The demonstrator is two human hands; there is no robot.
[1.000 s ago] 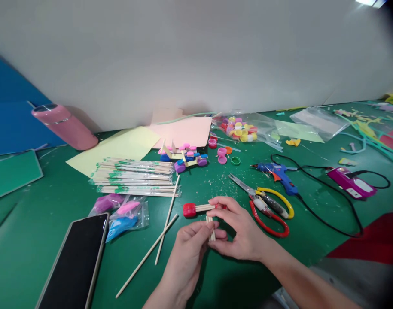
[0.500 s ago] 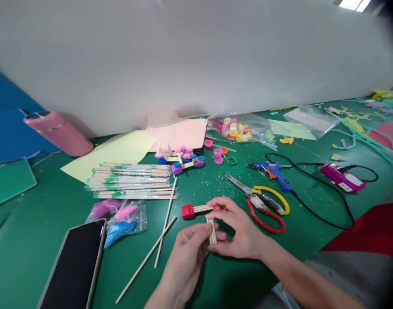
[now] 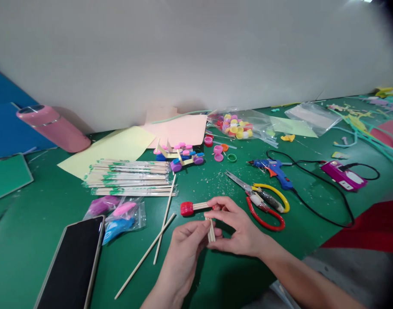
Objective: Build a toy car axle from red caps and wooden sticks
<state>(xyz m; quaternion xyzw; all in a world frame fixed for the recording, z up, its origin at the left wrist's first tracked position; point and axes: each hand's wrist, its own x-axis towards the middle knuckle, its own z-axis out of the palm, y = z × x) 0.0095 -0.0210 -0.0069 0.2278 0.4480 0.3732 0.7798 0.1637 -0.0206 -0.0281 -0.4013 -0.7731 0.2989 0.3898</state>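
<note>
Between both hands is a small bundle of short wooden sticks (image 3: 211, 234), held close above the table. My left hand (image 3: 190, 244) pinches it from the left, thumb near the top. My right hand (image 3: 236, 229) grips the same sticks from the right with thumb and fingers. Just beyond the fingers lies a piece made of red bottle caps (image 3: 186, 209) joined to pale sticks (image 3: 200, 206); my right fingers hide its far end. Two long wooden sticks (image 3: 144, 256) cross each other on the table to the left.
Scissors (image 3: 259, 197) and a blue glue gun (image 3: 275, 169) with a black cord lie to the right, near a purple power socket (image 3: 343, 176). Wrapped chopsticks (image 3: 130, 178), clay bags (image 3: 122, 216) and a phone (image 3: 70, 262) lie left. Bottle caps (image 3: 218, 149) and small cap-wheeled models (image 3: 180, 158) sit behind.
The view has shifted slightly. Both hands keep their hold on the short stick bundle, and the fingers have moved only a little around its top.
</note>
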